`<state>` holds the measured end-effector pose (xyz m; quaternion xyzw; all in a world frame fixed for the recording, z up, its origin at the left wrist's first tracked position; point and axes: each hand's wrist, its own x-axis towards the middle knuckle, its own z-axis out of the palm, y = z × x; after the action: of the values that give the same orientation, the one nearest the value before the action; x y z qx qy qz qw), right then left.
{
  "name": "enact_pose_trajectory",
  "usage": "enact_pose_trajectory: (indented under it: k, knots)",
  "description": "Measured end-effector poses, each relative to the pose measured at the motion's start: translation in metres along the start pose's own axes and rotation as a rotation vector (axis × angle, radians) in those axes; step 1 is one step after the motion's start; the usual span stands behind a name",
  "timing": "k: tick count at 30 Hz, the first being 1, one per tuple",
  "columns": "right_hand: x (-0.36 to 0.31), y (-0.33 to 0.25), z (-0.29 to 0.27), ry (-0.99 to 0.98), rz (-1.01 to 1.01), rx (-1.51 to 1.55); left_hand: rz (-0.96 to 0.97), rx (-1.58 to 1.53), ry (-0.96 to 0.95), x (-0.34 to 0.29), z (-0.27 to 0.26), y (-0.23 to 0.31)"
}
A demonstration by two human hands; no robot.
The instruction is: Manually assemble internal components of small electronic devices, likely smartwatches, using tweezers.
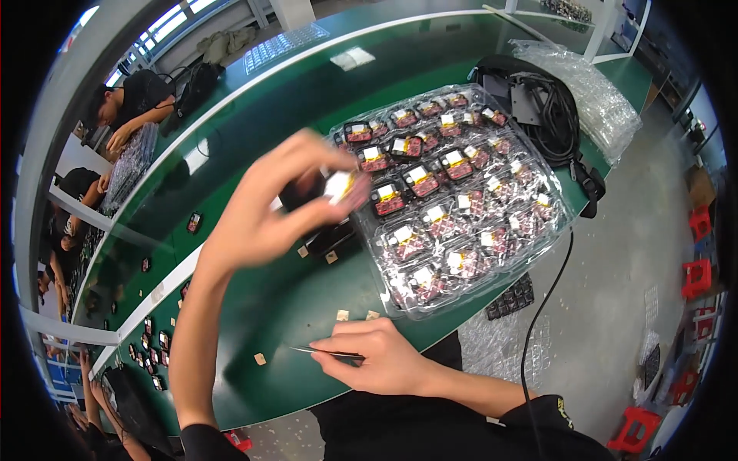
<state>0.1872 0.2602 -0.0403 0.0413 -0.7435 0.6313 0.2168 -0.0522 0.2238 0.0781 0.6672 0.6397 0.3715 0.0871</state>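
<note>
Tabletop (269, 323) shines green, floor (615, 307) grey; left grip (260, 201) holds device (352, 189); right grip (380, 359), tweezers (340, 354).

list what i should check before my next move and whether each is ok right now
1. Left hand has the small module gripped: ok, held between thumb and fingers, though blurred.
2. Right hand has the tweezers: ok, points toward the left.
3. Tweezer tips free of residue: cannot tell, too fine to see.
4. Table free of loose bits: not ok, small beige squares lie near the right hand.
5. Black cord away from the right forearm: cannot tell, it crosses it in view, contact unclear.
</note>
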Motion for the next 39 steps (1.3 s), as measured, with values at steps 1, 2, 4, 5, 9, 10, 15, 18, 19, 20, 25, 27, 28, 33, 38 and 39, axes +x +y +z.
enact_pose_trajectory:
  k: [1,2,4,5,9,10,15,18,19,20,25,27,28,33,38,39]
  knots:
    - [0.003,0.001,0.000,-0.014,-0.019,0.001,0.100,0.049,0.003,0.035,0.005,-0.006]
    - [0.005,0.001,0.000,-0.007,-0.023,0.005,0.129,0.074,0.005,0.067,0.013,-0.016]
    - [0.007,0.000,0.002,-0.019,-0.053,0.002,0.153,0.159,-0.022,0.122,0.016,-0.031]
    - [0.007,0.002,0.002,0.007,-0.066,-0.014,0.130,0.154,-0.024,0.147,0.023,-0.043]
    - [0.003,0.000,0.011,0.012,-0.061,-0.110,0.228,0.108,-0.038,0.203,0.047,-0.092]
    - [-0.001,0.003,0.006,0.018,-0.036,-0.115,0.218,0.093,-0.093,0.216,0.063,-0.089]
    - [-0.002,-0.012,0.026,0.042,0.026,-0.061,0.072,0.059,-0.202,0.204,0.079,-0.093]
    - [-0.001,-0.016,0.022,0.022,0.007,-0.078,0.025,0.075,-0.214,0.190,0.072,-0.080]
    - [-0.001,-0.016,0.023,0.001,0.010,-0.078,0.053,0.090,-0.152,0.179,0.068,-0.082]
    - [0.000,-0.014,0.018,0.009,0.019,-0.076,0.133,0.109,-0.055,0.174,0.063,-0.083]
    - [0.008,-0.010,-0.001,0.042,-0.030,-0.138,0.005,0.299,0.035,0.080,0.012,-0.088]
    - [0.011,-0.012,-0.001,0.026,-0.011,-0.110,-0.121,0.532,0.056,0.011,-0.021,-0.103]
    - [0.014,-0.014,0.001,0.029,-0.008,-0.092,-0.227,0.619,0.064,-0.029,-0.038,-0.108]
    - [0.010,-0.014,0.008,0.048,-0.010,-0.065,-0.697,0.822,0.182,-0.169,-0.076,-0.127]
    - [0.007,-0.017,0.015,-0.039,0.001,-0.171,-0.569,0.385,0.304,-0.198,-0.081,-0.121]
    - [0.006,-0.013,0.015,-0.006,0.020,-0.180,-0.546,0.255,0.315,-0.189,-0.072,-0.112]
